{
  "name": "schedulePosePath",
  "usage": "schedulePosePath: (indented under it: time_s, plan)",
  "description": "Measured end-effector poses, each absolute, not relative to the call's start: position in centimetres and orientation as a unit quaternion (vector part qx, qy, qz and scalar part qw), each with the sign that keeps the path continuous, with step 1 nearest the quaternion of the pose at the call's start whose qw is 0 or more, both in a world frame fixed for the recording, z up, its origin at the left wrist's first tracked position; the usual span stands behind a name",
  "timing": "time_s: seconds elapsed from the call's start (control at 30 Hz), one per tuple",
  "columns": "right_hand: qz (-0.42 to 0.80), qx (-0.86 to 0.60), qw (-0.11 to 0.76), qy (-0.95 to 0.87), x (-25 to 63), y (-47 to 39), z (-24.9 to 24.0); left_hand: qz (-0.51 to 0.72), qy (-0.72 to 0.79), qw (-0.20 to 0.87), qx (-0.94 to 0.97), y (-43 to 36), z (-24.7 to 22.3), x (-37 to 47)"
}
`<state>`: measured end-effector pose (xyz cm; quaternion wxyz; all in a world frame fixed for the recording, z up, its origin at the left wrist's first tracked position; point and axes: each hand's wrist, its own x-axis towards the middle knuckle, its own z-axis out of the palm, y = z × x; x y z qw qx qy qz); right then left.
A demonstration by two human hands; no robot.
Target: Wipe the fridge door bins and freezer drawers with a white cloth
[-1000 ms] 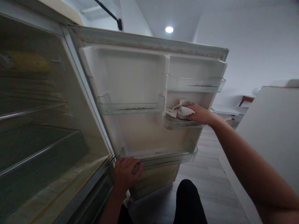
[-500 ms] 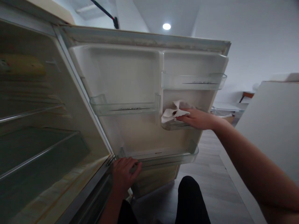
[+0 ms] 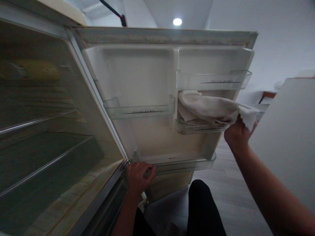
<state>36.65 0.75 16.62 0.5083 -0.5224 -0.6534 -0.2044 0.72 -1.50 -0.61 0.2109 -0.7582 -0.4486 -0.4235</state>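
Note:
A white cloth (image 3: 209,106) is stretched sideways across the small middle-right door shelf (image 3: 197,128) of an open refrigerator. Its right end is gripped in my right hand (image 3: 238,131), which is just past the door's outer edge. The cloth's left part lies in and above that shelf, against the inner door panel. Lower down, my left hand (image 3: 140,177) has its fingers curled over the hinge-side end of the clear bottom door shelf (image 3: 184,166), the thumb in front. The fingertips there are partly hidden.
The refrigerator door (image 3: 137,72) stands open, with a clear shelf (image 3: 142,111) on its left and another (image 3: 211,80) at upper right. At left is the dim, stained interior with glass shelves (image 3: 49,160). My knee (image 3: 200,196) is below, and a white panel (image 3: 287,137) rises at right.
My right hand has moved right, from the middle-right door shelf to beyond the door edge, drawing out the cloth, which was bunched and is now stretched. The left hand keeps its place on the bottom shelf.

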Motion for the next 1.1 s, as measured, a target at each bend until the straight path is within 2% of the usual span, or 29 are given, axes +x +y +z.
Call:
schedulePosePath:
  time_s: [0.07, 0.13, 0.23, 0.33, 0.47, 0.6, 0.77, 0.97, 1.1]
  plan:
    - [-0.260, -0.451, 0.517, -0.680, 35.4, -0.6, 14.6, -0.425, -0.450, 0.215, -0.755, -1.3, -0.6, 0.9]
    - [-0.286, -0.404, 0.454, -0.741, 33.2, -1.7, 12.9, -0.426, -0.452, 0.213, -0.754, -1.3, -0.6, 1.1]
    - [-0.287, -0.410, 0.344, -0.795, 30.1, -2.3, 11.2, -0.427, -0.457, 0.203, -0.754, -1.4, -0.6, 1.3]
    - [-0.279, -0.400, 0.307, -0.817, 28.9, -2.0, 10.9, -0.420, -0.466, 0.198, -0.753, -1.5, -0.6, 1.5]
    - [-0.288, -0.395, 0.305, -0.818, 29.3, -1.3, 11.8, -0.418, -0.470, 0.200, -0.751, -1.4, -0.7, 1.5]
    - [-0.302, -0.466, 0.327, -0.764, 30.0, -0.1, 13.7, -0.418, -0.472, 0.208, -0.748, -1.4, -0.8, 1.4]
    - [-0.327, -0.498, 0.313, -0.740, 29.3, 1.8, 16.0, -0.421, -0.467, 0.220, -0.746, -1.4, -0.7, 1.5]
    - [-0.353, -0.472, 0.279, -0.758, 26.2, 4.2, 15.4, -0.426, -0.471, 0.247, -0.732, -0.8, -0.9, 2.4]
    - [-0.352, -0.467, 0.289, -0.757, 27.9, 6.2, 14.5, -0.418, -0.473, 0.262, -0.730, -0.1, -1.1, 3.0]
